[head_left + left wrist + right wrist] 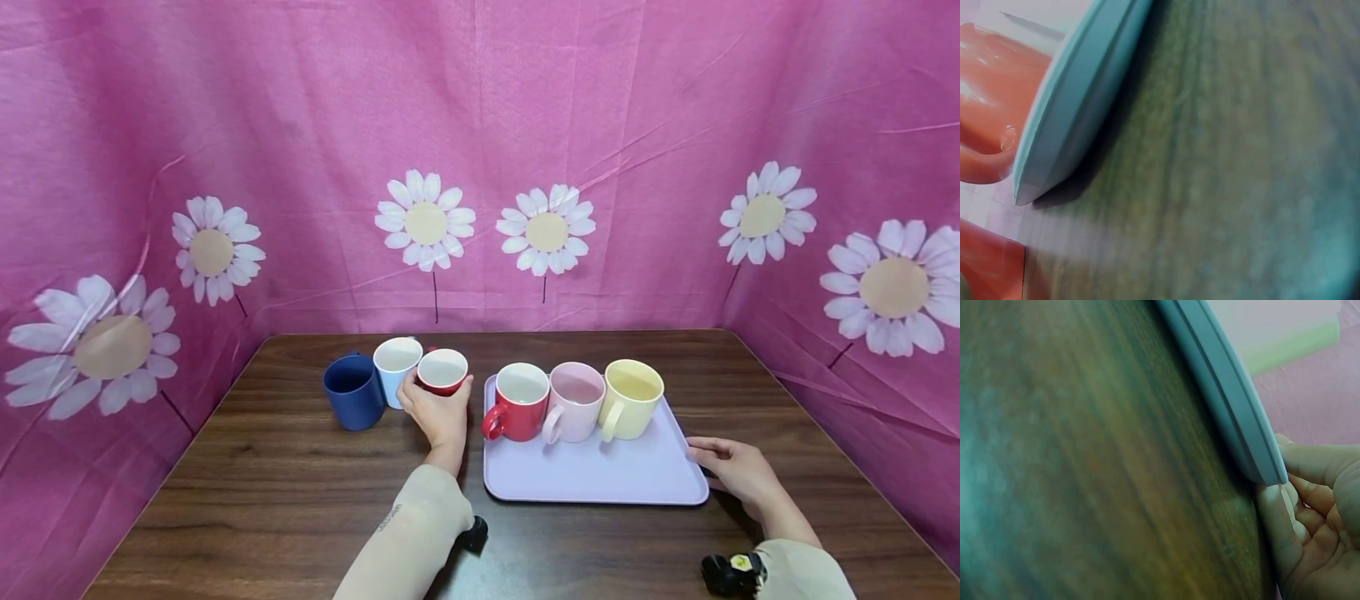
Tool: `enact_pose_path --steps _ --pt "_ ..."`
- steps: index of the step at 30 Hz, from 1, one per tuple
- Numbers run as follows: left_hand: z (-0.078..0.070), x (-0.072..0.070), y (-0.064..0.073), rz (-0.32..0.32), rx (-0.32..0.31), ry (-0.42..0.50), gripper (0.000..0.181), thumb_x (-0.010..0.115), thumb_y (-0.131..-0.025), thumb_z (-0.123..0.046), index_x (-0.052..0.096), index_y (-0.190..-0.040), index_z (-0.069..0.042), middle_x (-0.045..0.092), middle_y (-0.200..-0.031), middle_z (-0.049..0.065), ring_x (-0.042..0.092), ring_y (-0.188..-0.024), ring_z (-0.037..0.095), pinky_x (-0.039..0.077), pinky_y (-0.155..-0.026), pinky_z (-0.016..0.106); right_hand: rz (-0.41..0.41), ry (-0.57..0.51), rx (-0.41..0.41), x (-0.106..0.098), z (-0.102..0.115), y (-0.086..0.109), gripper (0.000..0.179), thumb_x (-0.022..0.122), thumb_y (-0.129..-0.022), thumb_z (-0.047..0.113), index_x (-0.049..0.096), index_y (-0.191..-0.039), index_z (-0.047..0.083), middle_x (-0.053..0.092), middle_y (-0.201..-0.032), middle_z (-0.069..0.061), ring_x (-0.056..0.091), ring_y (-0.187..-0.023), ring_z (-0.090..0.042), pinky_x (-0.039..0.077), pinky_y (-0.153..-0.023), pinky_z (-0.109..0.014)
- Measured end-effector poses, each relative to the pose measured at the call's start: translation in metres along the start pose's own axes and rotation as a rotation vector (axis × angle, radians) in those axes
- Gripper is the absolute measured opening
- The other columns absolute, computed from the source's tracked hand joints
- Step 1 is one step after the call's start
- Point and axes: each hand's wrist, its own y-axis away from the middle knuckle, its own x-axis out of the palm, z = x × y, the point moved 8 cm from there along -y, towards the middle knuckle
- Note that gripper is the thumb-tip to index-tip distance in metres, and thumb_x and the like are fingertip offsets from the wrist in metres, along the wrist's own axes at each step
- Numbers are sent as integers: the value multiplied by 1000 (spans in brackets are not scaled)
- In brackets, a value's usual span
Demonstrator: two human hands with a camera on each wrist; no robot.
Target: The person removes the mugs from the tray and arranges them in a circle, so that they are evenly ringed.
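Note:
My left hand [437, 412] grips a red mug [442, 389] with a white inside, thumb on its right side and fingers on its left. This mug is just left of the lilac tray [592, 479]. On the tray's back half stand a red mug [525, 419], a pink mug [576, 408] and a yellow mug [637, 396] in a row, handles toward the front left. At the tray's right edge, my right hand [738, 475] pinches the rim; the right wrist view shows the thumb [1316, 464] over the rim and fingers below it.
Left of the held mug are a light blue mug [395, 358] and a dark blue mug [355, 400], close together. All stand on a brown wooden table [285, 500]. A pink cloth [480, 100] with daisies hangs round the back and sides.

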Motion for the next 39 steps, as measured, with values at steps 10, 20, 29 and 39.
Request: enact_pose_path --steps 10,20,29,39 --pt "-1 -1 3 41 -27 -12 92 92 -58 -29 40 -129 -1 39 -128 17 34 -122 31 32 -103 45 -7 4 16 -1 -3 1 59 63 -92 33 51 -127 -13 43 -131 -37 59 -102 -30 55 -75 -38" --pt "-13 -13 15 68 1 22 90 89 -62 -26 39 -133 -4 39 -131 14 35 -124 29 35 -100 51 -11 -2 10 -1 -3 1 58 64 -92 33 52 -126 -13 44 -130 -37 60 -99 -26 55 -74 -37" --pt "-22 -19 28 169 -6 103 88 88 -65 -21 37 -135 -6 38 -134 11 35 -125 25 39 -99 50 -10 -3 -2 -1 -1 0 55 63 -93 29 51 -127 -13 45 -130 -36 60 -96 -22 55 -74 -36" --pt "-35 -24 40 279 139 182 72 88 -65 -15 50 -125 -2 49 -120 12 47 -112 27 40 -95 50 -5 -17 -23 0 1 0 52 61 -94 26 51 -125 -15 48 -126 -36 61 -95 -20 55 -75 -37"
